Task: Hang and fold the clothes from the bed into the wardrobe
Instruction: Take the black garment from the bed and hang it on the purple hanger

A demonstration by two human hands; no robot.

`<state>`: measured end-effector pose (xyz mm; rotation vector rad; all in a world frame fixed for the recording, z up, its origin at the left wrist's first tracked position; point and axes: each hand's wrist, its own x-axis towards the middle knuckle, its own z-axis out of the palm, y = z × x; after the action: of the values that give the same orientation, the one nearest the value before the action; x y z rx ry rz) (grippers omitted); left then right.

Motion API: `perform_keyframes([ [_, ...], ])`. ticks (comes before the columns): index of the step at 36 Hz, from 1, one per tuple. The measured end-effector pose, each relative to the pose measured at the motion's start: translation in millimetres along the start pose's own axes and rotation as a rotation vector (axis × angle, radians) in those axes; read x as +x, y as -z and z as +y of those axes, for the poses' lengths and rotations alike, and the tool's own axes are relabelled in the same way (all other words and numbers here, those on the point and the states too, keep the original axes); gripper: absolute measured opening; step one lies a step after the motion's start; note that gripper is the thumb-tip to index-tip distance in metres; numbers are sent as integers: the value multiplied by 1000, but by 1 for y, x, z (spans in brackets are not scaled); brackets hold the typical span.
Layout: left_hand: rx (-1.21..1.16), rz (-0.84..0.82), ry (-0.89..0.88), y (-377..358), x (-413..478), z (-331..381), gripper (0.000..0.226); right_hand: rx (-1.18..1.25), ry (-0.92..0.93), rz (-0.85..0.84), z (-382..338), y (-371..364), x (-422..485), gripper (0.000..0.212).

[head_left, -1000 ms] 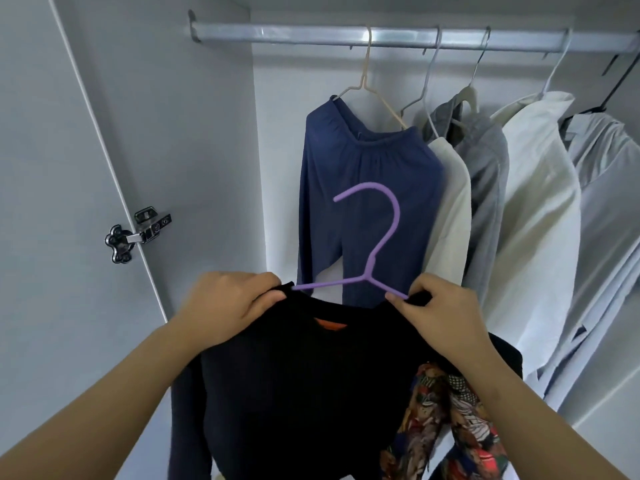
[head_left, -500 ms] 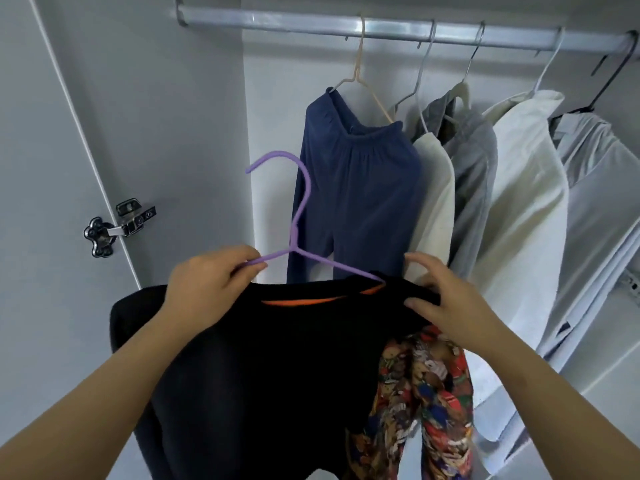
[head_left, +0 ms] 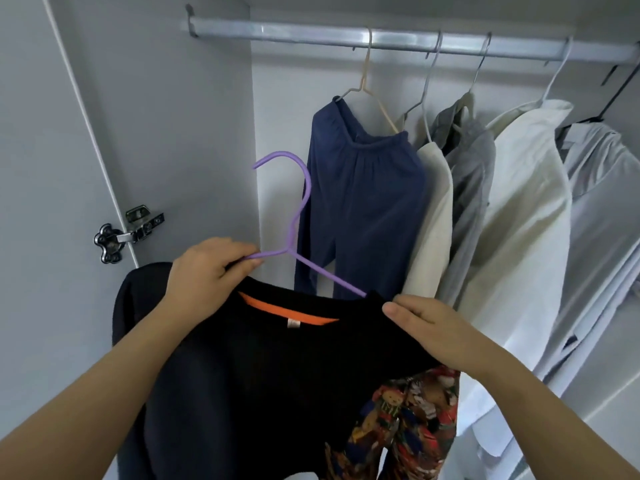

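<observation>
Here, a black sweater (head_left: pixel 277 375) sits half on a purple hanger (head_left: pixel 304 188).
Left hand (head_left: pixel 204 271) fingers pinch the hanger's arm, right hand (head_left: pixel 429 327) fingers pinch the sweater's shoulder; navy trousers (head_left: pixel 363 209) hang just behind.

Pale wardrobe walls (head_left: pixel 173 116), metal rail (head_left: pixel 311 33) (hinge (head_left: pixel 140 227) left).

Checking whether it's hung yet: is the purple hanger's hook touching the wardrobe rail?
Apart. The head view shows the purple hanger's hook below the wardrobe rail, bare wall between them; the left hand holds the hanger.
</observation>
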<state>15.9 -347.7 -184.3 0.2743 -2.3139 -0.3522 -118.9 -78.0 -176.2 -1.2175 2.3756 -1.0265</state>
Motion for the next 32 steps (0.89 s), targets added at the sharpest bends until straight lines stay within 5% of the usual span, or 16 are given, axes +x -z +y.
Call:
perform_keyframes([
  [4,-29,17,31,-3,14,2,51,193,-52,-43,-21,-7,2,37],
  [10,167,-4,250,-3,38,8,31,530,-217,-32,-47,-9,10,36],
  [13,59,-20,318,-4,46,4,42,633,-257,-22,-59,-5,22,33],
  [18,-172,6,489,0,62,10,22,734,-287,77,-86,10,58,28],
  [32,-472,-84,448,10,152,-17,15,822,-219,284,-153,43,181,19],
])
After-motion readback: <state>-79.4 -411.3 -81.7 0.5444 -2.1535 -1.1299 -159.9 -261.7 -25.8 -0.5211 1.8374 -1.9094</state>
